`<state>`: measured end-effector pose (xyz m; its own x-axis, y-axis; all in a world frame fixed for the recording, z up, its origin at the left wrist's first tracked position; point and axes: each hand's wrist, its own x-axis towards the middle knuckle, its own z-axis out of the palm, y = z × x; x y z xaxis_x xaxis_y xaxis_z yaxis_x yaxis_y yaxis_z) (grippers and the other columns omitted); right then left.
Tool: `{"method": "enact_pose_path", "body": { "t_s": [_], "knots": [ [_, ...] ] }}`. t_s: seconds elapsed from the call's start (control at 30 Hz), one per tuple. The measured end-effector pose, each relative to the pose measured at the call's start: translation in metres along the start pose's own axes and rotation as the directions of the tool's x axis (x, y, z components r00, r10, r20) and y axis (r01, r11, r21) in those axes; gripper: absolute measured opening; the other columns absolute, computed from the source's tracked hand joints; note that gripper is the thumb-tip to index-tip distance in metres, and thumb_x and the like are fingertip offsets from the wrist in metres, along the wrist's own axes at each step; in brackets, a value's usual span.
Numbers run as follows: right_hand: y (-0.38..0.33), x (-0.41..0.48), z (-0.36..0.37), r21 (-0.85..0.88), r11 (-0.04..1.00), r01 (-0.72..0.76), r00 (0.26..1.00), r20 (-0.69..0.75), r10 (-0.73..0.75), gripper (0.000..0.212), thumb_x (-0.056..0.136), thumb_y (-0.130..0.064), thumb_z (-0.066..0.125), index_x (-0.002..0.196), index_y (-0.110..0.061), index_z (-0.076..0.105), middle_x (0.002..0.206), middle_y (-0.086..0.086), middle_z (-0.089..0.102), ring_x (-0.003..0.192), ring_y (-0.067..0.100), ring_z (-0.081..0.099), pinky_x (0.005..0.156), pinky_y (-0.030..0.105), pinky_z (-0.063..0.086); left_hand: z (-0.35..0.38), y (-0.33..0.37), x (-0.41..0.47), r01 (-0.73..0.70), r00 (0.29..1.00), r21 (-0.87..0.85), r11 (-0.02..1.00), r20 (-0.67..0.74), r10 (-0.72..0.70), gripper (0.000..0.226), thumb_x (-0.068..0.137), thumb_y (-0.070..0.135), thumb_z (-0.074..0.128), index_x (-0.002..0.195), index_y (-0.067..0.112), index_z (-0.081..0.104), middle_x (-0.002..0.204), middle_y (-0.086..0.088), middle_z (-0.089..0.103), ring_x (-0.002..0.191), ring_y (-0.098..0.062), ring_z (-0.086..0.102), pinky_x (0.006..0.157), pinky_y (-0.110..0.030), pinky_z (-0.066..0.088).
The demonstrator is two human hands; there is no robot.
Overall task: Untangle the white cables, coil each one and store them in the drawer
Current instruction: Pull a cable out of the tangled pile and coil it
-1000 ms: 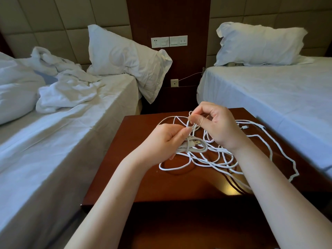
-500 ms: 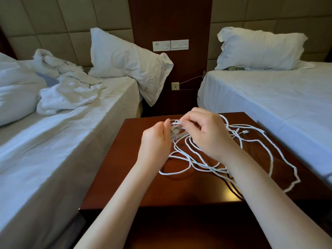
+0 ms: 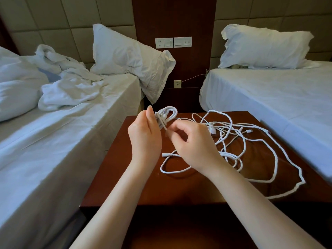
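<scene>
Coil (image 3: 168, 112) had shifted up-left since the earlier frame. Nightstand (image 3: 179, 187), mid-frame, bore white cables (image 3: 239, 141) centre-right: light, limp, snag-prone, I judged. Left hand (image 3: 145, 139) gripped the coil; right hand (image 3: 194, 146) pinched a strand. Best grasped near a connector (image 3: 164, 155).

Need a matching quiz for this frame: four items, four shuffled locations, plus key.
1 small coil
2 loose cable tangle
3 crumpled white cloth
4 socket panel

A on the left bed
B on the wood wall panel
C gripped in the left hand
D spread on the nightstand

Pairs: 1-C, 2-D, 3-A, 4-B
</scene>
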<state>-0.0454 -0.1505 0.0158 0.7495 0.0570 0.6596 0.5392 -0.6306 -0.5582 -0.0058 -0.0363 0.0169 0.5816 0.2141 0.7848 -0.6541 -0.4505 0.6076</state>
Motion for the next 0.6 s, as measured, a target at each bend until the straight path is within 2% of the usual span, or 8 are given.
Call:
{"method": "enact_pose_path", "body": {
  "t_s": [0.1, 0.17, 0.2, 0.3, 0.37, 0.47, 0.53, 0.6],
  "knots": [
    [-0.001, 0.003, -0.007, 0.160, 0.984, -0.078, 0.996, 0.044, 0.072, 0.025, 0.092, -0.017, 0.064, 0.068, -0.022, 0.066, 0.055, -0.017, 0.059, 0.051, 0.007, 0.054, 0.051, 0.024, 0.041, -0.002, 0.005, 0.004, 0.052, 0.999, -0.103, 0.993, 0.017, -0.050, 0.041, 0.099, 0.026, 0.033, 0.058, 0.021, 0.031, 0.049, 0.008, 0.032, 0.046, -0.004, 0.038, 0.049, -0.018, 0.029],
    [0.000, 0.006, -0.011, 0.240, 0.964, -0.113, 0.993, 0.062, 0.101, 0.027, 0.091, -0.017, 0.066, 0.066, -0.028, 0.065, 0.057, -0.020, 0.060, 0.053, 0.006, 0.054, 0.055, 0.016, 0.039, -0.003, 0.009, 0.007, 0.193, 0.979, -0.244, 0.951, 0.117, -0.168, 0.047, 0.099, 0.037, 0.033, 0.059, 0.011, 0.034, 0.050, -0.004, 0.036, 0.047, -0.011, 0.036, 0.049, -0.036, 0.033],
    [0.001, 0.007, -0.012, 0.270, 0.955, -0.121, 0.992, 0.057, 0.110, 0.024, 0.090, -0.019, 0.068, 0.067, -0.029, 0.067, 0.061, -0.017, 0.062, 0.055, 0.008, 0.055, 0.057, 0.018, 0.042, -0.005, 0.011, 0.008, 0.272, 0.957, -0.317, 0.909, 0.188, -0.221, 0.049, 0.101, 0.037, 0.034, 0.061, 0.008, 0.036, 0.049, -0.006, 0.037, 0.046, -0.016, 0.035, 0.047, -0.037, 0.031],
    [0.005, 0.006, -0.015, 0.317, 0.944, -0.092, 0.994, -0.023, 0.104, 0.011, 0.085, -0.022, 0.072, 0.075, -0.018, 0.071, 0.067, 0.004, 0.061, 0.059, 0.022, 0.052, 0.056, 0.026, 0.041, -0.008, 0.016, 0.009, 0.457, 0.872, -0.429, 0.779, 0.387, -0.299, 0.048, 0.105, 0.025, 0.031, 0.061, 0.012, 0.044, 0.040, 0.005, 0.035, 0.037, -0.010, 0.028, 0.040, -0.023, 0.024],
    [0.004, 0.005, -0.016, 0.337, 0.940, -0.057, 0.994, -0.067, 0.085, 0.006, 0.084, -0.020, 0.073, 0.083, -0.014, 0.072, 0.069, 0.011, 0.059, 0.057, 0.020, 0.048, 0.052, 0.026, 0.039, -0.007, 0.017, 0.011, 0.582, 0.785, -0.430, 0.690, 0.520, -0.338, 0.047, 0.106, 0.026, 0.029, 0.066, 0.009, 0.048, 0.038, 0.005, 0.031, 0.034, -0.008, 0.024, 0.037, -0.020, 0.021],
    [0.004, 0.005, -0.016, 0.372, 0.928, -0.014, 0.993, -0.106, 0.058, 0.008, 0.083, -0.015, 0.073, 0.086, -0.022, 0.071, 0.073, 0.006, 0.061, 0.061, 0.008, 0.050, 0.054, 0.023, 0.040, -0.008, 0.016, 0.016, 0.703, 0.666, -0.377, 0.603, 0.646, -0.372, 0.050, 0.106, 0.028, 0.027, 0.066, 0.007, 0.048, 0.035, 0.004, 0.026, 0.030, -0.007, 0.020, 0.035, -0.015, 0.018],
    [0.004, 0.005, -0.014, 0.440, 0.896, -0.063, 0.989, -0.090, 0.114, 0.011, 0.081, -0.014, 0.075, 0.082, -0.025, 0.070, 0.071, 0.006, 0.061, 0.062, 0.010, 0.050, 0.057, 0.033, 0.042, -0.011, 0.014, 0.017, 0.733, 0.614, -0.342, 0.588, 0.705, -0.355, 0.052, 0.105, 0.030, 0.027, 0.063, 0.010, 0.048, 0.035, 0.004, 0.026, 0.030, -0.007, 0.019, 0.034, -0.015, 0.017],
    [0.004, 0.004, -0.013, 0.499, 0.860, -0.110, 0.983, -0.071, 0.167, 0.012, 0.081, -0.014, 0.075, 0.082, -0.023, 0.068, 0.067, 0.000, 0.060, 0.064, 0.014, 0.051, 0.059, 0.036, 0.042, -0.014, 0.013, 0.016, 0.764, 0.560, -0.310, 0.567, 0.755, -0.341, 0.056, 0.105, 0.031, 0.027, 0.056, 0.014, 0.049, 0.035, 0.004, 0.025, 0.031, -0.007, 0.019, 0.034, -0.015, 0.017]
  ]
}}
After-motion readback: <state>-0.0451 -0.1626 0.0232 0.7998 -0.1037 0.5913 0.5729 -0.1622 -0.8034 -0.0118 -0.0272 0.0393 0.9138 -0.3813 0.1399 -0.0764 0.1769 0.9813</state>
